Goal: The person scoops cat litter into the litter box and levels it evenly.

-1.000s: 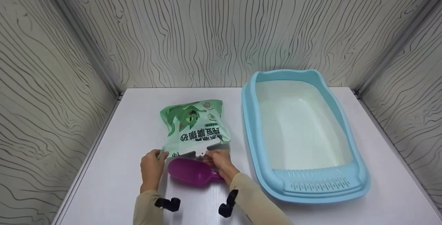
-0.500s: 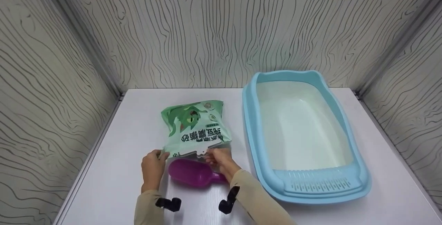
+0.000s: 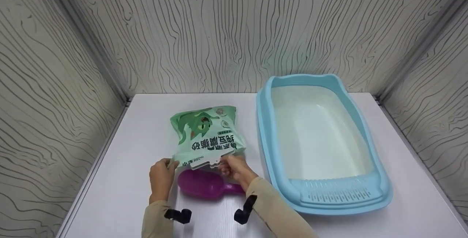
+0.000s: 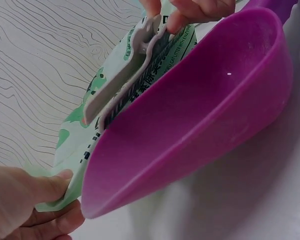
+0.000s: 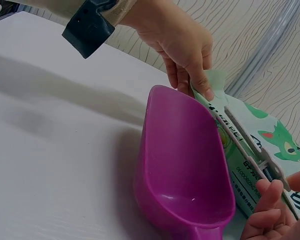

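Note:
A green cat litter bag (image 3: 203,128) with a cartoon cat lies on the white table, its top edge towards me. My left hand (image 3: 162,177) pinches the bag's left top corner between thumb and fingers, as the left wrist view confirms. A pale bag clip (image 4: 140,47) is in my right hand (image 3: 236,168), pinched near its middle. The clip's two long arms stand apart at the bag's top edge; whether the edge lies between them I cannot tell. A purple scoop (image 3: 203,185) lies just in front of the bag, its handle end partly hidden by my right wrist.
To the right stands a large light-blue litter box (image 3: 265,139) with a white inside and a slotted front ledge (image 3: 336,194). Wood-patterned panels (image 3: 219,33) close in the back and sides. A black camera strap sits on each wrist.
My right hand has shifted slightly right and turned the clip, so more of its pale face and some print on the bag beside it show. My left hand stays on the corner.

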